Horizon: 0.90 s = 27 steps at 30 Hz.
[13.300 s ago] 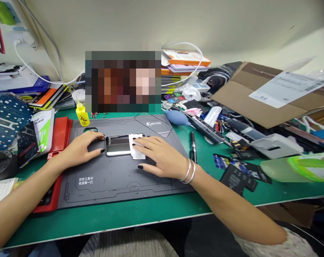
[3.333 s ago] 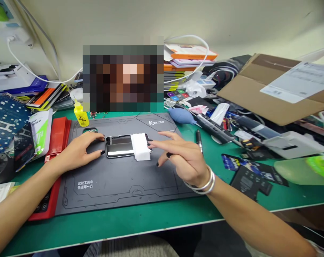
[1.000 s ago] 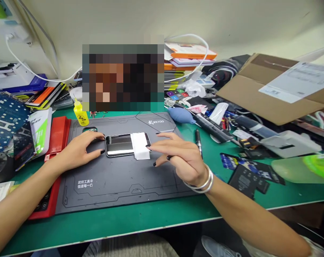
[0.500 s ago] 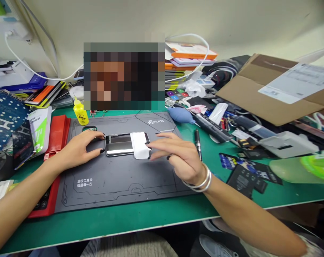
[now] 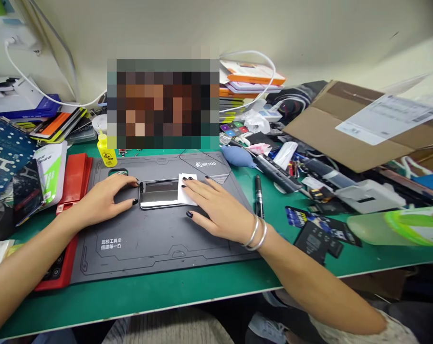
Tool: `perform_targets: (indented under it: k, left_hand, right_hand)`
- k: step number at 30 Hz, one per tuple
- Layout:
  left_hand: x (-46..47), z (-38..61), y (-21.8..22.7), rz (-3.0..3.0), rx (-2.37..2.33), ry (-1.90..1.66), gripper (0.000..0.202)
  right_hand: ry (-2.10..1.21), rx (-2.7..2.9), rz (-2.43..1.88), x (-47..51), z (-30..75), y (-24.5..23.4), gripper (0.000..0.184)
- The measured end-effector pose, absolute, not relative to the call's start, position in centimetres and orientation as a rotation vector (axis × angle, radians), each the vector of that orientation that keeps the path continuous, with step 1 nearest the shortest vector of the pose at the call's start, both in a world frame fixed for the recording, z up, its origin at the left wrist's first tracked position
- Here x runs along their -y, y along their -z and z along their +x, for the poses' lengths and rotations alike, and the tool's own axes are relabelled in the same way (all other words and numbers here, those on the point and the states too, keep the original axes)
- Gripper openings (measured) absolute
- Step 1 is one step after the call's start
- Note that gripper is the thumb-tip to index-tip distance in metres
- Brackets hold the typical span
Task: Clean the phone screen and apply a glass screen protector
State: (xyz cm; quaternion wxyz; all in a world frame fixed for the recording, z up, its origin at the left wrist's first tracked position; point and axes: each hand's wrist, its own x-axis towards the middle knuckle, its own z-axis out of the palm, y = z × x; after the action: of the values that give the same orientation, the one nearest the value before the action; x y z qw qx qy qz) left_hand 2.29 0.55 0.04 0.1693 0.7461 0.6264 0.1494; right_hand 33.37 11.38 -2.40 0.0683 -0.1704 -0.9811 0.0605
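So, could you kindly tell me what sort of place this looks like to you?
Probably a phone repair bench: a dark grey WKTOO repair mat covers a green workbench, a glossy black-and-silver smartphone lies on the mat, and a blue rubber air blower sits close by.

The grey repair mat [image 5: 159,253] is bearing the white brand name WKTOO [image 5: 205,164] near its top edge and white Chinese characters [image 5: 106,244], beginning 武校工具, at lower left.
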Motion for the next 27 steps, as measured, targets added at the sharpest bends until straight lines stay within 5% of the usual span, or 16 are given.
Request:
perform_targets:
  k: [27]
  left_hand:
    - [-0.72,2.58,-0.41,2.116,-1.777,-0.432,0.049]
  right_hand:
    - [-0.323,2.923,-0.239,-11.40,33.25,2.58,0.049]
